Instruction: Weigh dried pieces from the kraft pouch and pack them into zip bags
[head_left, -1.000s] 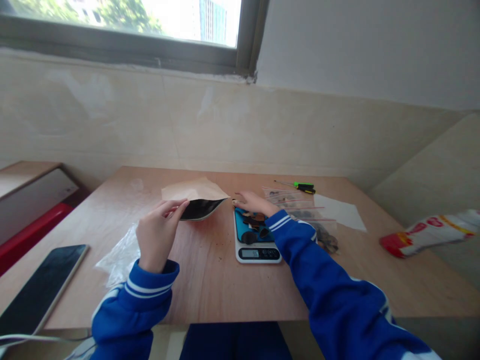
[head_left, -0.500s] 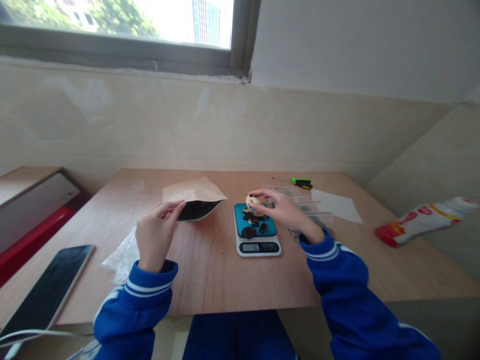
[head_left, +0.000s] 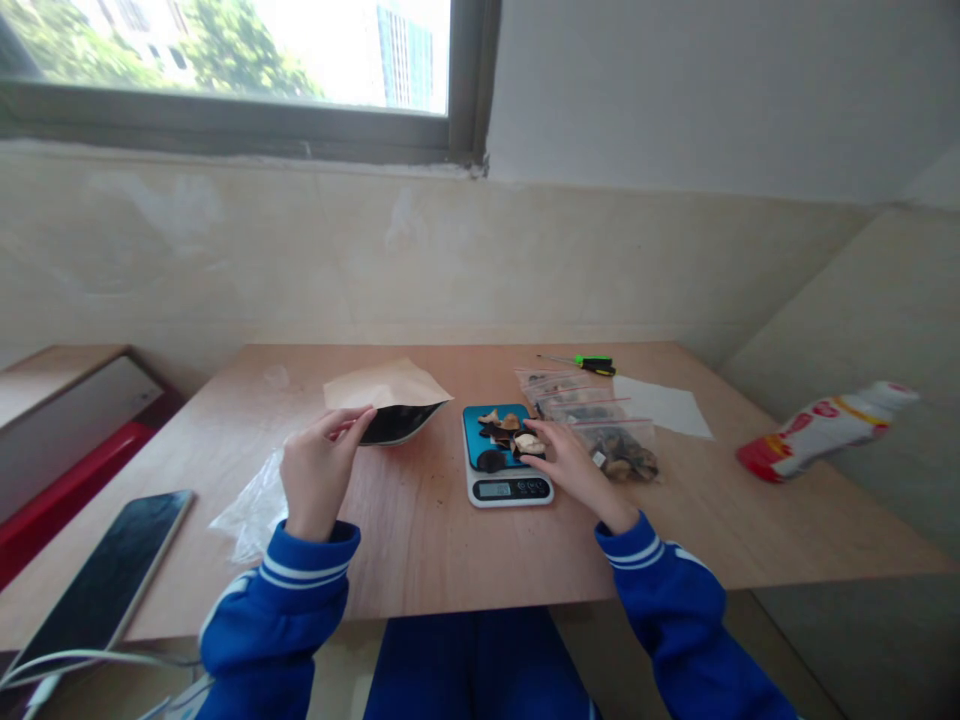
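Nearer along the scale (head_left: 510, 489) than half a second ago, the right hand (head_left: 568, 460) curves its grip around a pale, rounded slice (head_left: 530, 444) on the scale's right side; whether firmly, I cannot tell. Dark, curled pieces (head_left: 496, 435) lie beside it. Left of the scale, the left hand (head_left: 322, 475) pinches a paper pouch (head_left: 390, 383), its black-lined mouth gaping; right of it, clear zip bags (head_left: 619, 450) hold brown pieces.

Worn on the head, the camera looks forward and down over this table (head_left: 420, 570) — close behind the left hand (head_left: 322, 480) and right hand (head_left: 576, 468) — its view reaching up the wall (head_left: 525, 260) to the window (head_left: 262, 60).
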